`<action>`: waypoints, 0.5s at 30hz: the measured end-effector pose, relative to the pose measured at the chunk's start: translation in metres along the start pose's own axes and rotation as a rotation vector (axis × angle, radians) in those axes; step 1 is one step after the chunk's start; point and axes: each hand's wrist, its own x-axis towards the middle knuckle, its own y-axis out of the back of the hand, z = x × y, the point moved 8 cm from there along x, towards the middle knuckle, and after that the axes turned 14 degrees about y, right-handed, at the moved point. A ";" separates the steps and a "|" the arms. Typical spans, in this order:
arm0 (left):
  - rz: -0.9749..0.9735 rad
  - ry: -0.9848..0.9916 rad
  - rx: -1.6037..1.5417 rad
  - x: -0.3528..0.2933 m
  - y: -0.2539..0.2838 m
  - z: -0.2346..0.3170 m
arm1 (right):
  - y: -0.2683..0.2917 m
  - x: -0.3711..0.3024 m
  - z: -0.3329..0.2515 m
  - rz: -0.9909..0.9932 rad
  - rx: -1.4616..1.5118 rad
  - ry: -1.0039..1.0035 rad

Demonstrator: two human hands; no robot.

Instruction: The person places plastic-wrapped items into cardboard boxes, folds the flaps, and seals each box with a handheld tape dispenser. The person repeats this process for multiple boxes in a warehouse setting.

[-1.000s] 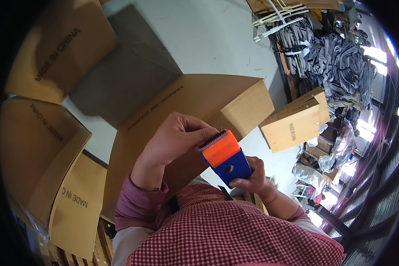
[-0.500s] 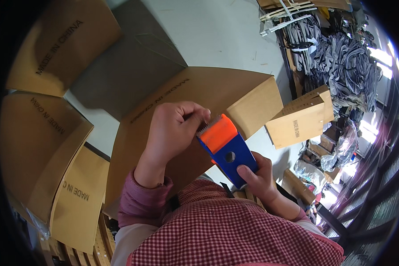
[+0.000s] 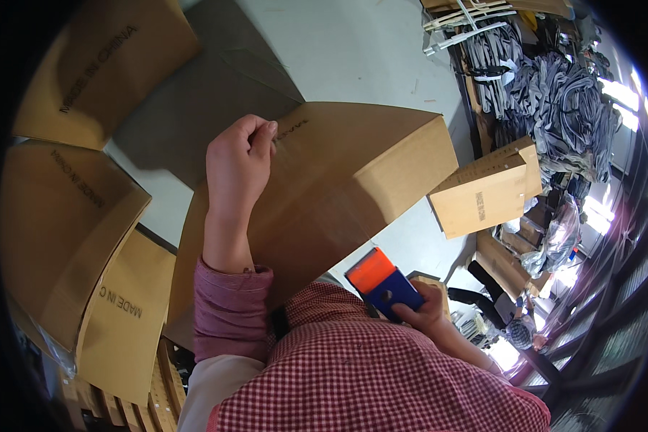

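My right hand (image 3: pixel 423 305), low and right of centre, grips a tape dispenser (image 3: pixel 390 297) with a blue body and an orange front flap. The flap points up and left, past the near edge of a large brown carton (image 3: pixel 302 201). Raised above that carton is my left hand (image 3: pixel 239 155), thumb and fingers pinched together. Whatever is between the fingertips, if anything, is too small to make out. The two hands are well apart.
More brown cartons (image 3: pixel 72 187) stand on the left, above wooden slats (image 3: pixel 129 414). A smaller carton (image 3: pixel 482 198) lies to the right. Behind it are bundles of grey fabric (image 3: pixel 554 108) and white rods (image 3: pixel 468 32). A person (image 3: pixel 500 302) in dark sleeves is at the lower right.
My left hand has moved up and left, away from the dispenser. The dispenser has dropped lower and slightly right in my right hand. A person has come into view at the lower right.
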 end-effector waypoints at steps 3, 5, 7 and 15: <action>-0.001 0.054 0.045 0.004 -0.003 -0.012 | -0.012 0.003 0.013 -0.020 0.023 0.004; -0.022 0.072 0.054 0.009 -0.008 -0.021 | -0.017 0.003 0.025 -0.031 0.052 -0.013; -0.085 0.133 0.045 0.014 -0.019 -0.034 | -0.021 0.005 0.039 -0.028 0.086 -0.025; -0.433 0.275 0.042 -0.002 -0.072 -0.087 | -0.039 0.011 0.110 -0.010 0.180 -0.024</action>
